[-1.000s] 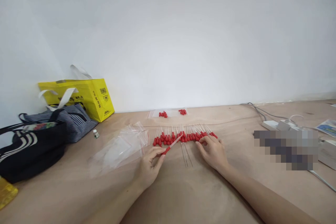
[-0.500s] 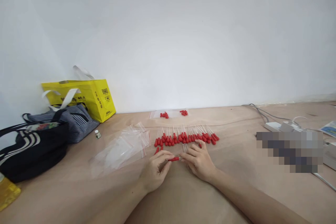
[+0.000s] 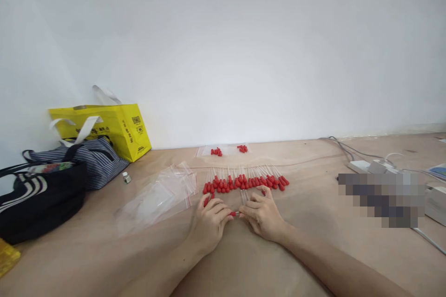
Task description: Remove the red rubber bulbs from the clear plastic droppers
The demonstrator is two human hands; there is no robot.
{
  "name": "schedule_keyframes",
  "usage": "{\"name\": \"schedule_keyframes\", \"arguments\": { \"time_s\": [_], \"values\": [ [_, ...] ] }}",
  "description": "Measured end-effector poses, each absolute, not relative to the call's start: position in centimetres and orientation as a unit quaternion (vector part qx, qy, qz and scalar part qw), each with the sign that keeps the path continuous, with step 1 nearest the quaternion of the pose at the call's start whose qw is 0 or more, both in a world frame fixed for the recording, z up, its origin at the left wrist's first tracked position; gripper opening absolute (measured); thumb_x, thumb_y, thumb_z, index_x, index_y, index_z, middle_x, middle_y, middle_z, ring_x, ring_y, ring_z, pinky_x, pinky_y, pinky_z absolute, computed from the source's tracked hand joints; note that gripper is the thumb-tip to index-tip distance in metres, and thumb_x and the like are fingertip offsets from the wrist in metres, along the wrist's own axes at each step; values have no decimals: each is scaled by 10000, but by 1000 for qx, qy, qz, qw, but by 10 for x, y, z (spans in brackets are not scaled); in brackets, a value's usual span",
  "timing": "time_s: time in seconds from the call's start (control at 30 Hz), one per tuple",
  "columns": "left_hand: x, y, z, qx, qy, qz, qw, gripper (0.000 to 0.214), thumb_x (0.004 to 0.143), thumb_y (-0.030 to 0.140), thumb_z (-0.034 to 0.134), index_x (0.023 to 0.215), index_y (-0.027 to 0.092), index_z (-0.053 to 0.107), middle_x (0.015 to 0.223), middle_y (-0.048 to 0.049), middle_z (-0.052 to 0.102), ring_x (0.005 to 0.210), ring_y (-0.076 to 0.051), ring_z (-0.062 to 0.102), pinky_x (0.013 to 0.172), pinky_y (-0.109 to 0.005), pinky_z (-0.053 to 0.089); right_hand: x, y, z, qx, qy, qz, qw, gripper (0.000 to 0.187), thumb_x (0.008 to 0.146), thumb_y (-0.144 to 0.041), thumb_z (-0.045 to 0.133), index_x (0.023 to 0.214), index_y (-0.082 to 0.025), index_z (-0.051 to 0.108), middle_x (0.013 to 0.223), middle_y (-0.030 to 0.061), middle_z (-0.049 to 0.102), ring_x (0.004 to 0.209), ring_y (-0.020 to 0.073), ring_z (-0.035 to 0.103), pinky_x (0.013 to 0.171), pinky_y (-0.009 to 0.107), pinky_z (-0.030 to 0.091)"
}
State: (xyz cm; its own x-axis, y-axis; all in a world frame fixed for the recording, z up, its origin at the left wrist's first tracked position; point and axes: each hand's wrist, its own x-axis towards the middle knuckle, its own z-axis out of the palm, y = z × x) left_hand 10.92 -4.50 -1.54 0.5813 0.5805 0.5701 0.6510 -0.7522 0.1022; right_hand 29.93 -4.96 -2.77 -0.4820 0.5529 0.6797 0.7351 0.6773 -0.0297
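My left hand (image 3: 210, 220) is closed on a red rubber bulb (image 3: 233, 214), most of it hidden by the fingers. My right hand (image 3: 264, 213) pinches a clear glass dropper tube (image 3: 238, 213), whose end meets the bulb's open end between the two hands. Just beyond my fingers lies a row of droppers (image 3: 240, 182) with red bulbs toward me and thin clear tubes pointing to the wall. A few loose clear tubes (image 3: 244, 196) lie by my right fingertips. Beside my left fingers are a couple more red bulbs (image 3: 206, 201).
Clear zip bags (image 3: 163, 195) are piled at the left, near a small bottle (image 3: 126, 177). A bag with red bulbs (image 3: 216, 151) lies by the wall. Handbags (image 3: 42, 209) and a yellow bag (image 3: 135, 130) stand far left; a power strip (image 3: 360, 166) and cables are right.
My left fingers have closed further over the red bulb, hiding more of it. The bulb and the tube end now meet. The view has shifted slightly.
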Motion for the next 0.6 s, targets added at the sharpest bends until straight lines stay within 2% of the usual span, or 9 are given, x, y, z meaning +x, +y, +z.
{"name": "schedule_keyframes", "arguments": {
  "time_s": [0.2,0.37,0.5,0.6],
  "values": [
    [108,-46,-16,-880,-369,-290,64,204,821,161,428,757,233,608,747,-6,659,793,-175,555,906,-458,287,301,-50,-28,-386,-849,-124,338,211,829,-232,437,725,-235,621,532,-29,545,603,109,428,843,361,206],
    [90,-39,-15,-870,-378,-311,65,194,829,199,436,772,232,619,805,-11,660,811,-183,559,830,-409,371,318,-49,-27,-433,-823,-113,349,259,854,-234,395,741,-209,626,592,-3,572,629,123,443,799,344,233],
    [87,-35,-16,-853,-384,-351,37,222,852,259,401,828,217,617,840,-41,596,795,-164,553,721,-311,446,325,-44,-35,-458,-807,-111,356,271,850,-179,363,938,-198,618,668,21,564,648,132,462,690,298,277],
    [84,-27,-15,-812,-421,-404,24,247,852,267,377,869,195,613,799,-41,534,731,-143,548,662,-268,469,325,-37,-46,-480,-788,-95,373,390,797,-65,328,1125,-157,520,807,63,559,707,147,477,645,278,313]
  ]
}}
